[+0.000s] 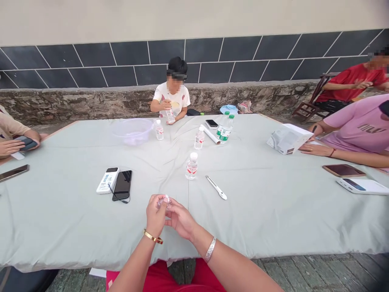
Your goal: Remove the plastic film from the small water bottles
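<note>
- Pinching the small clear piece (164, 200) lightly with both sets of fingertips, near the middle of the table's (258, 231) near side, should give the best control.
- The left hand (156, 215) is curled closely round its left side, thumb on top.
- The right hand (181, 221) grips its right side with nearly closed fingertips, lower fingers looser.
- Steady wrists would help; the closest bottle (191, 167) and slim white tool (216, 187) lie clear, farther right.

Print (191, 170) is blurring beyond reading on the bottle (191, 165) at twelve o'clock, white device (107, 181) at eleven, pink shirt (361, 121) at two.
</note>
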The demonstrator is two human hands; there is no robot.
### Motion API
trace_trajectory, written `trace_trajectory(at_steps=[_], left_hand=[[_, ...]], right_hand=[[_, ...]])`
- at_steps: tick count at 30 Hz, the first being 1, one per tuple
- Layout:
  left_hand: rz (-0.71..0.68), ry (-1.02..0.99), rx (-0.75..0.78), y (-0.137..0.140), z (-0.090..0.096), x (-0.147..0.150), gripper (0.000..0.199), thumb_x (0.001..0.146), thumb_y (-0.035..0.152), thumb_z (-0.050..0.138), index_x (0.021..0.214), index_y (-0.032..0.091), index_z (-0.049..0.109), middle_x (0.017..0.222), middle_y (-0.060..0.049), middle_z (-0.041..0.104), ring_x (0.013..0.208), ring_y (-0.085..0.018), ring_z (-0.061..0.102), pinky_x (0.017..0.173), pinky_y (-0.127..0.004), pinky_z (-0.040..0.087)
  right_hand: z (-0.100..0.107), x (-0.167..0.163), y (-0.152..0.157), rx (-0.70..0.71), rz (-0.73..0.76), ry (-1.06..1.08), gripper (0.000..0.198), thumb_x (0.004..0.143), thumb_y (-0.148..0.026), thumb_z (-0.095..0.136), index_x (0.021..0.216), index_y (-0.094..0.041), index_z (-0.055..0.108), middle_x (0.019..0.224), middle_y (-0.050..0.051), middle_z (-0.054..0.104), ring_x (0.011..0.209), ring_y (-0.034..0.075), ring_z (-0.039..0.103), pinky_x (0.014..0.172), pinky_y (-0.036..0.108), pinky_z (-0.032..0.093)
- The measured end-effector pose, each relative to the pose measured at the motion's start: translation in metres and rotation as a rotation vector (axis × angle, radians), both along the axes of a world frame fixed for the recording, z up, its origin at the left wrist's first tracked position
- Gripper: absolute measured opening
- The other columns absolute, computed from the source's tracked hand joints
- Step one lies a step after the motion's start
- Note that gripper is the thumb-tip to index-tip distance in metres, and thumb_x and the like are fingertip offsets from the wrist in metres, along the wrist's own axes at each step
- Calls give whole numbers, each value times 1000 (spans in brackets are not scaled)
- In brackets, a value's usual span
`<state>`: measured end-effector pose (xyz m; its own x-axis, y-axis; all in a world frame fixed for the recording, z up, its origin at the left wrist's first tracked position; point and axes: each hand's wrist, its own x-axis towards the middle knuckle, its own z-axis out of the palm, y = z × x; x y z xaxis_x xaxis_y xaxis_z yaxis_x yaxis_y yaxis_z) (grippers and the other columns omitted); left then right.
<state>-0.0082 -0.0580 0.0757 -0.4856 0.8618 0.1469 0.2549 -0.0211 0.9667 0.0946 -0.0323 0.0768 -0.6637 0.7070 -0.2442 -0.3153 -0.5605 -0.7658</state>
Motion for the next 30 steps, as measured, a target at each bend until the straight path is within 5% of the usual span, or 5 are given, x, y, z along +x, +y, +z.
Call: trace_trajectory(at_steps=[6,12,18,24,30], left_hand=[[-13,67,39,-5,-3,-3,41,76,38,58,114,23,56,115,-9,56,106,-23,54,89,-39,44],[-113,-248,-57,8,-24,-13,43,72,40,64,108,18,57,108,-10,63,100,-21,60,88,-34,46],[-39,-588,-235,42,-8,-62,57,66,43,70,111,20,46,77,1,61,59,-12,62,68,-32,51],[15,-758,-202,161,57,-145,21,80,29,60,95,17,50,67,2,53,53,-10,60,64,-28,53],[78,-845,-119,265,102,-186,47,87,44,43,126,19,32,107,-16,54,86,-21,65,69,-38,54]], right_hand=[[-5,1,19,-1,-324,-202,36,64,-37,71,91,-22,53,72,-4,57,52,7,47,58,23,41],[-5,7,24,191,-84,-373,33,73,-44,56,95,-21,55,85,1,59,59,9,53,56,23,41],[-28,47,45,402,-127,-755,27,69,-37,52,90,-21,57,96,3,59,62,13,55,60,28,45],[-51,73,47,347,-106,-745,11,68,-38,52,70,-28,58,68,0,55,61,19,56,62,35,46],[-54,75,49,178,-100,-678,15,66,-36,54,74,-24,57,67,-1,51,54,14,52,54,29,44]])
